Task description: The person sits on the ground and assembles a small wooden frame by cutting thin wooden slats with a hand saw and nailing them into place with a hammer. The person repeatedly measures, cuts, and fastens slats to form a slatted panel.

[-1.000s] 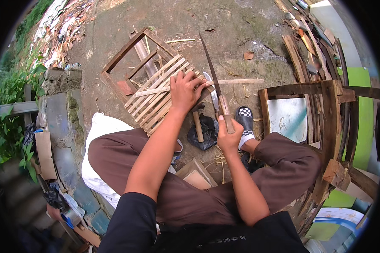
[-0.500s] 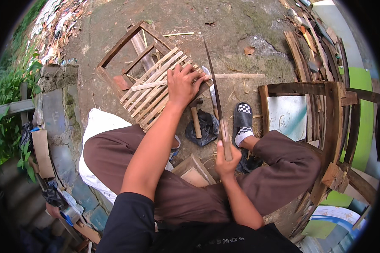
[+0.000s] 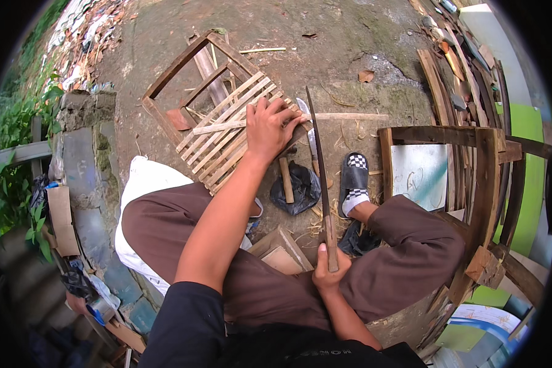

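My left hand (image 3: 268, 129) presses down on a thin wooden strip (image 3: 356, 116), its fingers closed over it. The strip lies across a slatted wooden chair frame (image 3: 179, 73), its right end sticking out past the edge. In my right hand (image 3: 331, 268) is the wooden handle of a saw (image 3: 324, 184), held close to my lap. Its long, dark blade is seen nearly edge-on and points away from me. The blade crosses the strip just right of my left fingers; teeth are too small to make out. A knife (image 3: 314, 144) with a pale blade lies close by, partly hidden.
A hammer (image 3: 286, 181) rests on a black plastic bag (image 3: 303, 190) between my feet. A wooden box (image 3: 282, 245) sits before my lap. Another wooden frame (image 3: 487, 184) stands at right, near stacked planks (image 3: 435, 89). A low block wall (image 3: 83, 159) runs along the left.
My right hand has pulled the saw back toward me, and its blade has slid along at the strip. My left hand stays on the strip.
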Motion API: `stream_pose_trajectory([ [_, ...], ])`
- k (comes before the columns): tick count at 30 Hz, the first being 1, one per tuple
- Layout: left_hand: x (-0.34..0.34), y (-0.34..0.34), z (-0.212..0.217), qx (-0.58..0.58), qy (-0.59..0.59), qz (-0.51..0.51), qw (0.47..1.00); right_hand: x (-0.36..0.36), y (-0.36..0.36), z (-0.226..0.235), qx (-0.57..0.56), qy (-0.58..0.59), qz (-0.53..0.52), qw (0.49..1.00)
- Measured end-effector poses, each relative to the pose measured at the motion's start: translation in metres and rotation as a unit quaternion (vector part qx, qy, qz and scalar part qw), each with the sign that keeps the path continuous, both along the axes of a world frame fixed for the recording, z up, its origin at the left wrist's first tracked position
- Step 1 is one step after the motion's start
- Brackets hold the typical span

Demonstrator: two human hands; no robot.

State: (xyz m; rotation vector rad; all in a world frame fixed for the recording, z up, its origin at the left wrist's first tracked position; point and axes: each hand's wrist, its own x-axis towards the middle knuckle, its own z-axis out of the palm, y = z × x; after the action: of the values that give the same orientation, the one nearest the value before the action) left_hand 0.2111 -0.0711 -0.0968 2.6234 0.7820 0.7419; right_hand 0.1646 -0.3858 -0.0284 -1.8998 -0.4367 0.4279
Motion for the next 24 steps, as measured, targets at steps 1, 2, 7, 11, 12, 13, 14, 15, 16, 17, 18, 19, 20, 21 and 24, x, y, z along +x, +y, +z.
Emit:
stream_pose_trajectory([
  [1,-0.005,0.001,0.001,0.005,0.001,0.006,1.000,0.007,0.010,-0.001,0.002,0.026,0.001,1.000],
  [2,-0.008,-0.001,0.001,0.004,0.000,0.006,1.000,0.021,0.036,-0.001,-0.001,0.040,-0.003,0.999],
  [7,0.000,0.002,-0.003,0.004,-0.001,0.018,1.000,0.057,0.094,-0.017,0.037,0.063,-0.017,0.997],
  [11,0.005,0.001,0.002,0.000,-0.005,0.004,1.000,-0.005,-0.013,0.005,-0.016,0.012,-0.006,1.000],
  [12,-0.001,0.002,0.003,0.005,-0.006,0.008,1.000,-0.004,-0.005,0.006,-0.007,0.015,0.000,1.000],
  [13,-0.005,0.005,0.004,0.011,-0.007,0.012,1.000,0.002,0.009,0.002,0.001,0.018,0.006,1.000],
  [14,-0.007,0.003,0.003,0.010,-0.010,0.005,1.000,0.016,0.039,0.000,-0.008,0.022,0.004,1.000],
  [15,-0.003,0.004,0.003,0.006,-0.013,0.010,1.000,0.042,0.077,-0.007,-0.012,0.019,0.005,1.000],
  [16,0.002,0.003,0.000,0.000,-0.015,0.014,1.000,0.063,0.106,-0.016,0.012,0.022,0.007,1.000],
  [17,0.005,0.002,-0.003,-0.004,-0.016,0.017,1.000,0.074,0.122,-0.022,0.038,0.027,0.007,0.999],
  [18,0.002,0.003,-0.004,0.001,-0.010,0.014,1.000,0.067,0.116,-0.021,0.041,0.030,-0.001,0.999],
  [19,-0.001,0.004,-0.003,0.003,-0.008,0.015,1.000,0.056,0.094,-0.016,0.039,0.032,-0.008,0.999],
  [20,-0.005,0.004,-0.002,0.004,-0.005,0.024,1.000,0.037,0.057,-0.010,-0.016,0.027,0.023,0.999],
  [21,0.000,0.003,-0.002,-0.001,-0.009,0.023,1.000,0.019,0.018,0.000,-0.028,0.008,0.028,0.999],
  [24,0.001,0.007,0.006,0.018,-0.015,0.016,1.000,-0.006,-0.014,0.011,-0.008,-0.001,0.021,1.000],
])
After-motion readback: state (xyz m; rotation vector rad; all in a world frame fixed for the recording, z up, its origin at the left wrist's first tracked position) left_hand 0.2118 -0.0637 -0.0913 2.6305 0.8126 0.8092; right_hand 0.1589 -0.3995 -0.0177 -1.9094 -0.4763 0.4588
